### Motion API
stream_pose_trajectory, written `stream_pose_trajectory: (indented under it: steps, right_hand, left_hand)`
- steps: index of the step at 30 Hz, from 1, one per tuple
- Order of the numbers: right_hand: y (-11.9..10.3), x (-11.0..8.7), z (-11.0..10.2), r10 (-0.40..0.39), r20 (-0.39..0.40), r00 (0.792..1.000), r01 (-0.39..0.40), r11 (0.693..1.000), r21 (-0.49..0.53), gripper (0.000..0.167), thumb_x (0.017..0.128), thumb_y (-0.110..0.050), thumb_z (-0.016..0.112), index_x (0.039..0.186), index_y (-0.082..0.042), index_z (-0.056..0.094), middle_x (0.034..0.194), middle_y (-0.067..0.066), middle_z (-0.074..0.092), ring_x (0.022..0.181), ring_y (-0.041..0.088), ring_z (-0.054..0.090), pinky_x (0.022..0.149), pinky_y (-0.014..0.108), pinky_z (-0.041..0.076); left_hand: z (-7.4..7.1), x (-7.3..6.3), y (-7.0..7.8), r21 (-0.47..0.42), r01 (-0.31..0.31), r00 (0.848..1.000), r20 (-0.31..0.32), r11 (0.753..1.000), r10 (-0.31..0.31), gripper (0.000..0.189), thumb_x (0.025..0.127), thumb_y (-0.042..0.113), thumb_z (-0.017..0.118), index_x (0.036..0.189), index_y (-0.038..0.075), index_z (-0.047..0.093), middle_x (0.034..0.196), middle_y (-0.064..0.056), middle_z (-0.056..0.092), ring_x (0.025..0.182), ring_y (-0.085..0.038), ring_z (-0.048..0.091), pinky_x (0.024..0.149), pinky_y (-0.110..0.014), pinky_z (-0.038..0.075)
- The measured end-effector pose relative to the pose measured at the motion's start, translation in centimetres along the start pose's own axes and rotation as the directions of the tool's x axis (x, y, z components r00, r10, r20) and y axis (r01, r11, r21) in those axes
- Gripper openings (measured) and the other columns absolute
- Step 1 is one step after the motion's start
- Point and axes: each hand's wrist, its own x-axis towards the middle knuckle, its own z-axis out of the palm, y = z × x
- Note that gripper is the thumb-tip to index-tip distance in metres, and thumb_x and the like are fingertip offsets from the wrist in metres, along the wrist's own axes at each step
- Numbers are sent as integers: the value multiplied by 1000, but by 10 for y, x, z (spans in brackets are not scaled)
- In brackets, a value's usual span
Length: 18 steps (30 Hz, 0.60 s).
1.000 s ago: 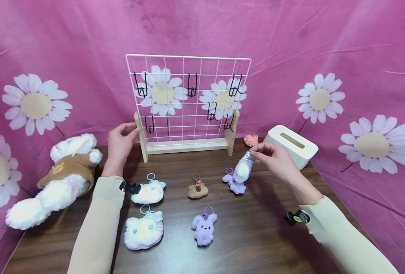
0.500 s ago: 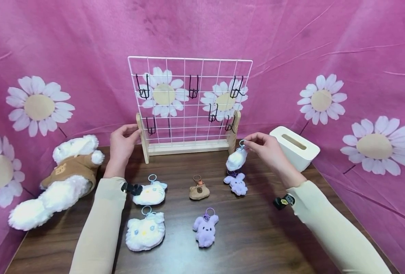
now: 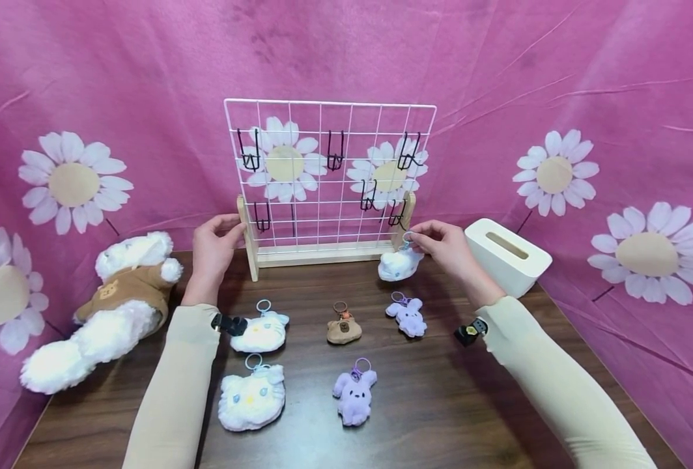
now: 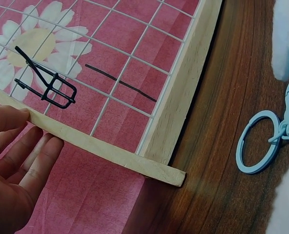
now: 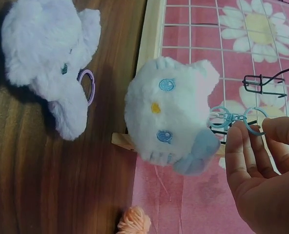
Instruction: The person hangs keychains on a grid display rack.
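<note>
At the left end of the display rack, my left hand (image 3: 212,254) pinches the wooden side post (image 4: 100,145), thumb on one side and fingers on the other. My right hand (image 3: 447,246) holds a white plush cat keychain (image 3: 397,264) by its light blue ring (image 5: 256,109). It hangs above the table beside the rack's right post, close under the lower right black hook (image 3: 396,215). In the right wrist view the cat's blue eyes, yellow nose and blue bow show. The rack's white wire grid (image 3: 330,102) carries several black hooks with nothing on them.
On the table lie two white cat keychains (image 3: 258,333), a brown bear keychain (image 3: 344,331) and two purple rabbit keychains (image 3: 355,398). A white plush toy in a brown top (image 3: 126,286) lies left. A white tissue box (image 3: 510,257) stands right.
My right hand has moved left and slightly up with the cat keychain, away from above the purple rabbit to the rack's right post. The left hand stays on its post.
</note>
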Motion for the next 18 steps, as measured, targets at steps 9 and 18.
stream_pose_trajectory:
  steps: [9,18]
  right_hand:
    - [5,12,4,14,-36,999,-15,1000,-24,30,110,-18,75,127,6,75,100,0,80,83,3,78,78,21,71]
    - [11,18,8,37,-42,998,-36,999,10,29,110,-14,72,127,9,74,98,-3,78,82,4,78,79,20,72]
  left_hand:
    - [0,0,-1,8,11,1000,-2,1000,-11,35,106,12,78,137,-5,76,110,-10,75,79,3,75,81,-19,72]
    - [1,0,-1,-12,20,1000,1,1000,-20,36,106,12,78,138,-6,75,103,2,75,78,2,75,79,-18,72]
